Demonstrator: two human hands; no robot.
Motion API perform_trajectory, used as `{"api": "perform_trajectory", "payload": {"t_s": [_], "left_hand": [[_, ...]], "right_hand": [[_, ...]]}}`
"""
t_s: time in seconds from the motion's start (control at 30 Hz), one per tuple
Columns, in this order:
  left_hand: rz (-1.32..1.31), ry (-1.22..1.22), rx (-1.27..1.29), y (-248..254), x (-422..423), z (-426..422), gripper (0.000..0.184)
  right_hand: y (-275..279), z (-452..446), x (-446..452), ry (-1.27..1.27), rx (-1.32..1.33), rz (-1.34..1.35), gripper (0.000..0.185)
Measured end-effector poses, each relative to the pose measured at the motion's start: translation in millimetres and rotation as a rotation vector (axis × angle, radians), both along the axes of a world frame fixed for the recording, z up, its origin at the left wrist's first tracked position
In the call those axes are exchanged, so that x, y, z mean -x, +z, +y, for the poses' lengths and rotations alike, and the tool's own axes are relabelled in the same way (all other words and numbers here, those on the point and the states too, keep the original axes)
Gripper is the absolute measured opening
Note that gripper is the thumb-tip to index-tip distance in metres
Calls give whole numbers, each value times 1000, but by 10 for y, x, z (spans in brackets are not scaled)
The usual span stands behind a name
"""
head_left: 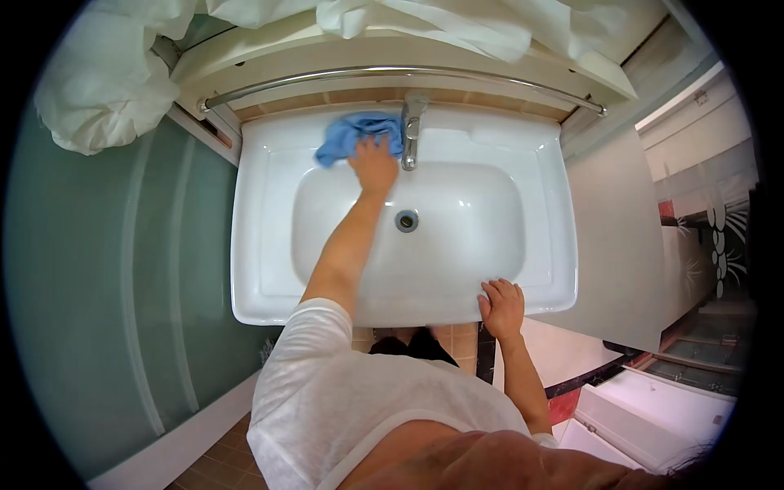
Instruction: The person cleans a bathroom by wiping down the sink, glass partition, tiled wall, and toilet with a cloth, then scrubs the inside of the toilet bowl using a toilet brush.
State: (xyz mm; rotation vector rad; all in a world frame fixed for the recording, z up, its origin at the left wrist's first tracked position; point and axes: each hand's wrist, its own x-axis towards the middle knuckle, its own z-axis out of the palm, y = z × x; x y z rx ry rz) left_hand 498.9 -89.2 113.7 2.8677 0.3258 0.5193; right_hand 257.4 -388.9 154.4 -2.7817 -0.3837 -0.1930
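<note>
My left hand (376,166) reaches across the white sink (269,204) and presses a crumpled blue cloth (343,140) against the back ledge, left of the tap. Its fingers bend over the cloth, which bunches up close to the chrome tap (411,135). On the front right rim of the sink rests my right hand (503,307), fingers extended and holding nothing. Between the two hands lies the basin with its round drain (407,220).
A chrome rail (400,72) spans the wall behind the sink. White fabric (106,98) hangs at upper left and along the top. A frosted glass panel (82,286) stands left; a grey panel (612,237) borders the right side.
</note>
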Motion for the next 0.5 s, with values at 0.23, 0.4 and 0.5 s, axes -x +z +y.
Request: {"api": "perform_trajectory", "payload": {"t_s": [0.23, 0.4, 0.5], "left_hand": [[106, -218, 54, 371, 187, 256, 44], [-27, -71, 871, 737, 346, 608, 36], [-232, -268, 994, 1368, 279, 461, 34]], "right_hand": [[-86, -17, 15, -4, -22, -49, 26], [-103, -26, 9, -4, -39, -40, 24], [-80, -29, 14, -3, -46, -32, 23]]}}
